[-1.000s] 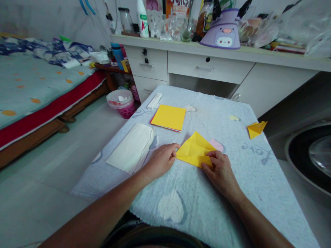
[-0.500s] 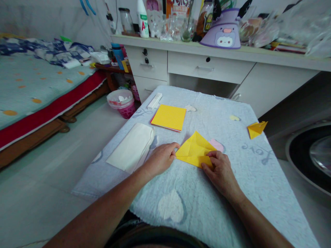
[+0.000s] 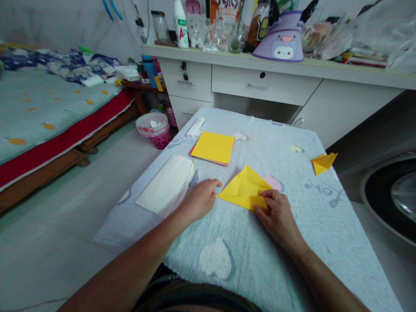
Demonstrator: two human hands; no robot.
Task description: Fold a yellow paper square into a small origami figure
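Observation:
A folded sheet of yellow paper (image 3: 244, 184) lies on the cloth-covered table in front of me, creased, with one point facing away and a narrow folded strip along its near edge. My right hand (image 3: 276, 212) pinches its right end between thumb and fingers. At the left corner is my left hand (image 3: 202, 197), its index finger and thumb apart and the other fingers curled; the thumb is at or just beside the paper's tip. Behind it sits a square stack of coloured paper (image 3: 212, 147), yellow on top. A small folded yellow paper piece (image 3: 324, 163) rests near the right edge.
A white folded packet (image 3: 165, 184) lies left of my left forearm, and a small white box (image 3: 195, 127) near the far left edge. Beyond the table (image 3: 260, 255) stands a white desk (image 3: 266, 84) crowded with jars and bags. A pink bin (image 3: 156, 130) is on the floor.
My left hand has shifted slightly left, baring more of the paper's left tip. My right hand keeps its hold, and the paper stays in place.

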